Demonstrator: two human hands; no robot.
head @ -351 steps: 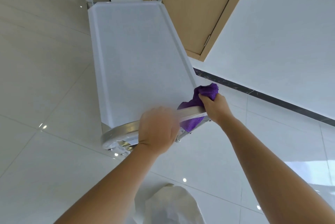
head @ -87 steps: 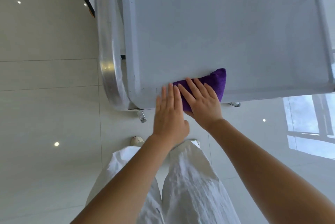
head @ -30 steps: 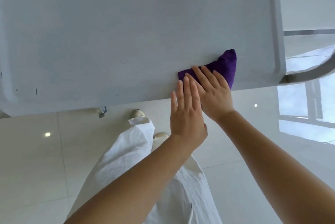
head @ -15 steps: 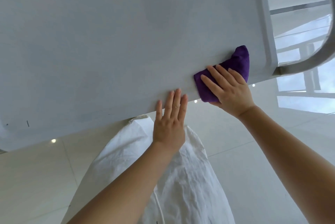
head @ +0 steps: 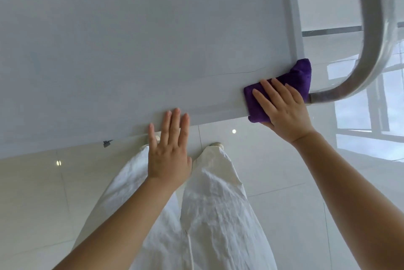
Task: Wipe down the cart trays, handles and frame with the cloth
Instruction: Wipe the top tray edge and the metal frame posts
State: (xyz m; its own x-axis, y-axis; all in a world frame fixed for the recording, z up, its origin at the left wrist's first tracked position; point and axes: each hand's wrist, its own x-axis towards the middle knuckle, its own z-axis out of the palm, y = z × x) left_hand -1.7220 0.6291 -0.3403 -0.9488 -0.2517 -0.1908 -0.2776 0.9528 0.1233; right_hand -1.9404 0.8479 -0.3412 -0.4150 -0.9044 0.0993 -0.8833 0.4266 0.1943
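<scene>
The cart's white top tray fills the upper left of the head view. A folded purple cloth lies on the tray's near right corner, partly over the rim. My right hand presses flat on the cloth with straight fingers. My left hand is flat, its fingertips resting on the tray's near rim, a hand's width left of the cloth. The curved metal handle bends round the tray's right end, just beyond the cloth.
Glossy white floor tiles spread below the tray. My white trousers and shoe tips stand right under the near rim. A small dark caster part shows under the rim at left. Window reflections lie on the floor at right.
My right hand has slid the cloth rightward along the near rim to the tray's right corner by the handle. My left hand has followed to the right on the rim.
</scene>
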